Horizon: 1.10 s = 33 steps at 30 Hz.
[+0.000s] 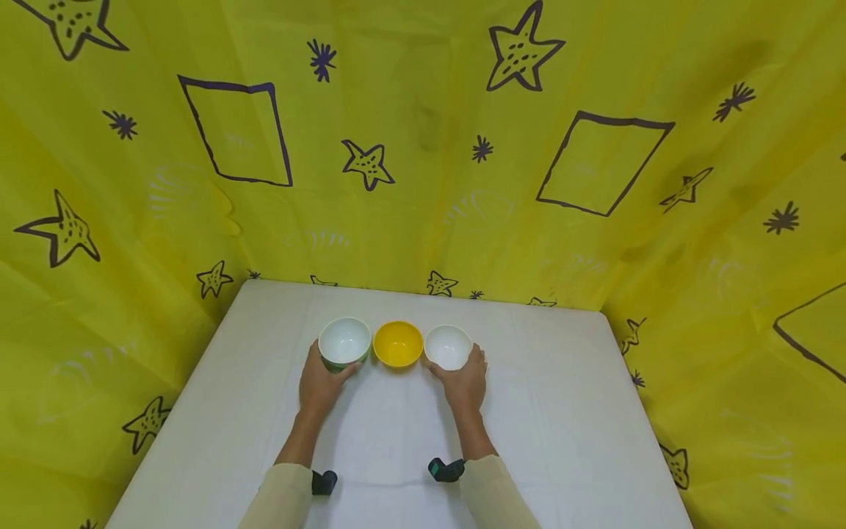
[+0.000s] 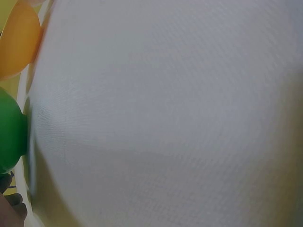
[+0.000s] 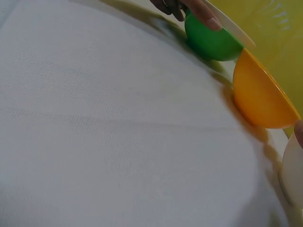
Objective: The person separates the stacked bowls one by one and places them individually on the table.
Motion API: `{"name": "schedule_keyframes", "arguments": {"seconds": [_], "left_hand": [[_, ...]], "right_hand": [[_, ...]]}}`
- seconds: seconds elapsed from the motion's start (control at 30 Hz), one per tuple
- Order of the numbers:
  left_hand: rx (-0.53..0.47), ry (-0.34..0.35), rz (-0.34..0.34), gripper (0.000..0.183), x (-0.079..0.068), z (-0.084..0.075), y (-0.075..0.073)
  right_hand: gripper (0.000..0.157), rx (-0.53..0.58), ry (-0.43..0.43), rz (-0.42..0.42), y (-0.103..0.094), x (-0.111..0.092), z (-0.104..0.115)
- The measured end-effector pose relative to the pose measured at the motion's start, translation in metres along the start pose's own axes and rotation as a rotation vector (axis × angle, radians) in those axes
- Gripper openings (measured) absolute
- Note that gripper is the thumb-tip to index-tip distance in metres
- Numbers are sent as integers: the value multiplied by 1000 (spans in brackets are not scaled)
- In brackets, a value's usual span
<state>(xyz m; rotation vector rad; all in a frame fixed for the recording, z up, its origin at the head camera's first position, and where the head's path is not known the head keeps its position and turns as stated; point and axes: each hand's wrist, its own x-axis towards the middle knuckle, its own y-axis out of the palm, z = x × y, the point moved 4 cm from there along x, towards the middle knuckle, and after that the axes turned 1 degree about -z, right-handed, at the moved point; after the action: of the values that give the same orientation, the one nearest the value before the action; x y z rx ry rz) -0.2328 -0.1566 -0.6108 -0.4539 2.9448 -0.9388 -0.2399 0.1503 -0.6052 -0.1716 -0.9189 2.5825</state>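
Note:
Three bowls stand upright in a row on the white-covered table. My left hand [image 1: 322, 383] holds the left one, a green bowl [image 3: 213, 43] with a white inside [image 1: 345, 341], thumb along its near side and fingers round its left. On the right, my right hand [image 1: 466, 382] grips a white bowl [image 1: 448, 347] between thumb and fingers. Between them sits a yellow bowl [image 1: 398, 344], touched by neither hand. In the left wrist view the green bowl [image 2: 10, 135] shows at the left edge, above some fingertips [image 2: 14, 199]. The right wrist view cuts off most of the right hand.
White cloth covers the table [image 1: 396, 441], whose far edge lies behind the bowls. A yellow curtain [image 1: 423, 220] with drawn stars and frames surrounds the back and both sides. Dark wrist devices [image 1: 446, 470] sit at both sleeve cuffs.

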Motion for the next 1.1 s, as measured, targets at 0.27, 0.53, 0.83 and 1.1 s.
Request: {"name": "schedule_keyframes", "arguments": {"seconds": [0.27,0.53,0.83,1.1], "left_hand": [[-3,1,7,105,-1,1,1],[1,-6,22,105,1,3,1],[11,14,9,105,0,-1,0],[6,28,4,105,-2,-3,-1]], "right_hand": [[116,6,-13,-15,-1,-2,0],[118,-22,-14,13,2,1,-3],[130,-84,-33,27,-4,5,9],[131,-77,-135,28,-7,14,32]]}}
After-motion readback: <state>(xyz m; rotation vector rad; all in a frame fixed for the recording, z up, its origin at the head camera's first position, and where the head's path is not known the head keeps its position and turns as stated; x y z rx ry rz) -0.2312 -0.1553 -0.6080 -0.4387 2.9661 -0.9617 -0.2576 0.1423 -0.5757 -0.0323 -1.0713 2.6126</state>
